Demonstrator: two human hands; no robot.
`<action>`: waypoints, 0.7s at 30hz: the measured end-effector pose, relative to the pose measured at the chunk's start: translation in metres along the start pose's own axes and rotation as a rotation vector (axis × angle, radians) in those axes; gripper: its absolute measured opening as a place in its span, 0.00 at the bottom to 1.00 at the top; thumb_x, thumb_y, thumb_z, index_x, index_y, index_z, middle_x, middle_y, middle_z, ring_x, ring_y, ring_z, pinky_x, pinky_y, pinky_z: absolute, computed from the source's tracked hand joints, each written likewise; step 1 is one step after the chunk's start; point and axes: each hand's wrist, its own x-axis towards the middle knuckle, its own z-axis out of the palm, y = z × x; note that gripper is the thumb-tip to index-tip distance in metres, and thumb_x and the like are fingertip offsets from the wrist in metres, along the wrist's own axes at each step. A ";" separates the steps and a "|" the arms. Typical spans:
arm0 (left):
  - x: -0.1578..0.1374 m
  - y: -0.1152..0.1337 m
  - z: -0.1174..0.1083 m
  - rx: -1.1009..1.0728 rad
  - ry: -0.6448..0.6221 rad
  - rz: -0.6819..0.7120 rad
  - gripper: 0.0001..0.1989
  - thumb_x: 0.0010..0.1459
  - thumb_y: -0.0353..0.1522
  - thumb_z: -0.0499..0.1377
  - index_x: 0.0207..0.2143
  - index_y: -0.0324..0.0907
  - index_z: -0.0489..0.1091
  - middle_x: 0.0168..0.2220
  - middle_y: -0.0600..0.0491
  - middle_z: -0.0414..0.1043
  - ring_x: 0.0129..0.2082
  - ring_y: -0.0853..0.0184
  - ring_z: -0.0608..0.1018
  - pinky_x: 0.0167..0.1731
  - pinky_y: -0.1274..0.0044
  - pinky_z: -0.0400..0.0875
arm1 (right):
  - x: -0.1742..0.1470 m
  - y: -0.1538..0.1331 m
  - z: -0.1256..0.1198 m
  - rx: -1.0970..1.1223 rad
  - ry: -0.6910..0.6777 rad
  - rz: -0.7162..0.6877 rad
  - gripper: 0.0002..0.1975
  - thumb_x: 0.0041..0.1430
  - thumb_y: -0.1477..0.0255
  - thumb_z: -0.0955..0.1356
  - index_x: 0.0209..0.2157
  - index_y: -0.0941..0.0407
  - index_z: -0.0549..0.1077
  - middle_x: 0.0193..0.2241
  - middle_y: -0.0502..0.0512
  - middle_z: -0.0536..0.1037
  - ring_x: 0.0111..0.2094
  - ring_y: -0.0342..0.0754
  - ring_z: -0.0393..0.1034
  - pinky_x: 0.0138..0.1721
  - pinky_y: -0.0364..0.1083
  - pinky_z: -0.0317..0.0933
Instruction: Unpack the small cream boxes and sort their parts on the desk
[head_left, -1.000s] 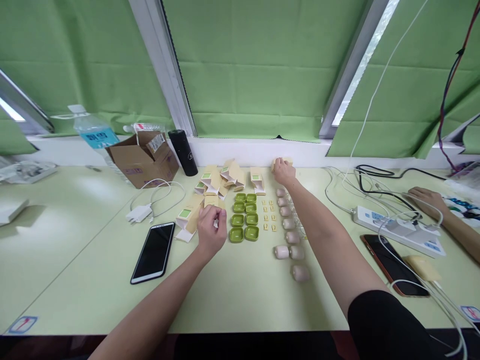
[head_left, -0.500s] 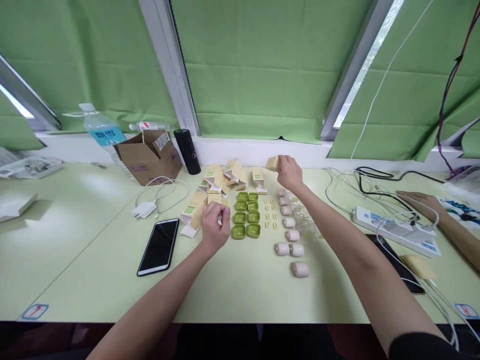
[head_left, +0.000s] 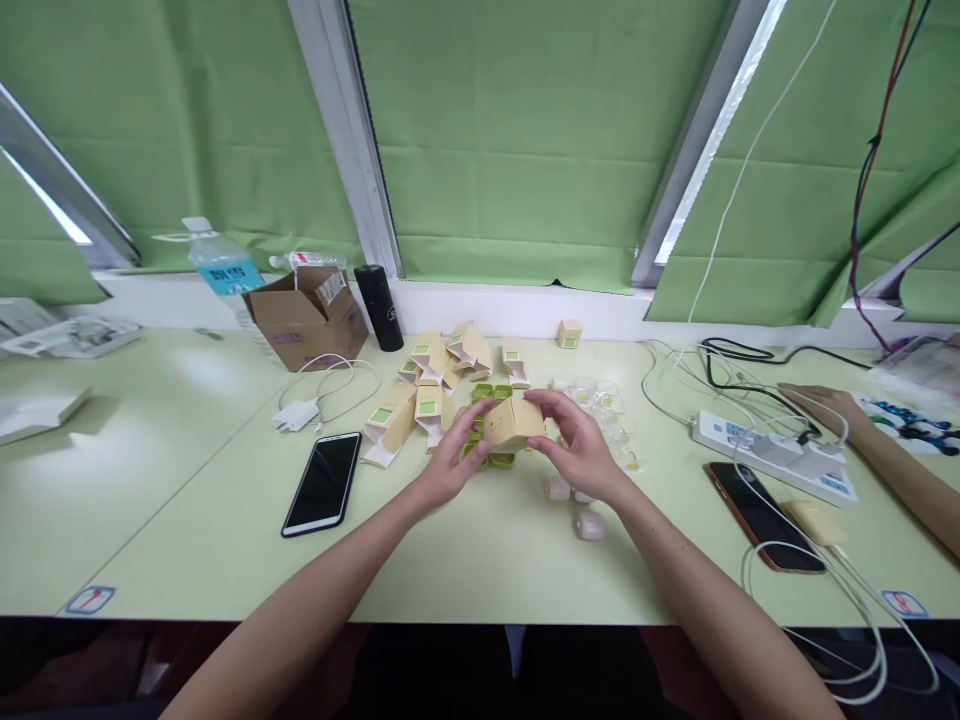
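A small cream cardboard box (head_left: 511, 424) is held between my two hands above the green dishes. My left hand (head_left: 451, 458) grips its left side, while the fingers and thumb of my right hand (head_left: 574, 445) press on its right side. Below, the small green dishes (head_left: 502, 460) are partly hidden by the box and hands. Several pale pink rounded pieces (head_left: 591, 525) lie beneath and beside my right wrist. Clear plastic pieces (head_left: 604, 400) sit just beyond it. Several open cream boxes (head_left: 390, 420) lie left of the dishes, and a closed cream box (head_left: 569, 334) stands near the wall.
On the left are a phone (head_left: 322, 484), a white charger (head_left: 298, 414), a brown carton (head_left: 309, 320) and a black flask (head_left: 379, 307). To the right lie a power strip (head_left: 772, 455), cables and another phone (head_left: 761, 515). Another person's hand (head_left: 821, 402) rests at far right.
My right hand has let go of a box, now standing by the wall, and come back toward me. Both hands now hold another box over the dishes.
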 end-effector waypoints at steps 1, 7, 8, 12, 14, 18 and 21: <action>0.000 0.000 -0.001 -0.038 -0.047 0.004 0.30 0.69 0.51 0.53 0.67 0.49 0.62 0.62 0.40 0.70 0.62 0.52 0.73 0.56 0.62 0.73 | -0.004 0.003 0.001 -0.003 -0.022 -0.037 0.23 0.62 0.68 0.72 0.58 0.49 0.70 0.56 0.58 0.76 0.53 0.55 0.73 0.56 0.58 0.70; 0.000 0.006 -0.007 -0.101 -0.168 0.050 0.28 0.64 0.47 0.62 0.64 0.53 0.67 0.64 0.42 0.70 0.65 0.49 0.71 0.60 0.57 0.71 | -0.017 0.006 0.002 -0.102 -0.155 -0.223 0.28 0.66 0.70 0.70 0.65 0.45 0.62 0.59 0.60 0.74 0.58 0.59 0.71 0.57 0.62 0.70; 0.000 0.007 -0.007 -0.114 -0.186 0.048 0.27 0.64 0.46 0.63 0.64 0.53 0.68 0.64 0.42 0.70 0.65 0.50 0.71 0.61 0.57 0.71 | -0.019 0.004 0.002 -0.116 -0.178 -0.248 0.28 0.67 0.70 0.69 0.66 0.44 0.61 0.59 0.60 0.74 0.59 0.59 0.70 0.57 0.63 0.70; 0.000 0.010 -0.002 -0.103 -0.083 0.015 0.26 0.58 0.41 0.69 0.58 0.51 0.70 0.58 0.43 0.72 0.59 0.53 0.76 0.57 0.61 0.73 | -0.022 -0.002 0.000 -0.110 -0.179 -0.265 0.29 0.69 0.73 0.67 0.68 0.43 0.59 0.62 0.59 0.72 0.60 0.58 0.70 0.58 0.63 0.70; 0.001 0.011 0.002 -0.040 0.074 -0.001 0.26 0.54 0.38 0.72 0.53 0.49 0.70 0.53 0.44 0.73 0.55 0.54 0.77 0.53 0.63 0.75 | -0.023 -0.004 0.001 -0.052 -0.104 -0.201 0.30 0.68 0.73 0.67 0.68 0.43 0.59 0.65 0.59 0.70 0.60 0.57 0.70 0.58 0.63 0.69; 0.001 0.009 0.006 0.139 0.271 0.051 0.22 0.52 0.31 0.69 0.48 0.48 0.66 0.47 0.48 0.71 0.48 0.58 0.76 0.47 0.66 0.75 | -0.021 -0.007 0.009 0.061 0.030 -0.010 0.27 0.67 0.70 0.69 0.64 0.44 0.60 0.62 0.60 0.72 0.56 0.57 0.74 0.53 0.61 0.73; 0.000 0.007 0.006 0.275 0.291 0.129 0.22 0.52 0.26 0.67 0.48 0.47 0.65 0.45 0.48 0.70 0.47 0.59 0.76 0.46 0.67 0.74 | -0.017 -0.010 0.019 0.074 0.020 0.086 0.26 0.65 0.70 0.69 0.62 0.45 0.60 0.56 0.61 0.77 0.49 0.55 0.78 0.47 0.58 0.75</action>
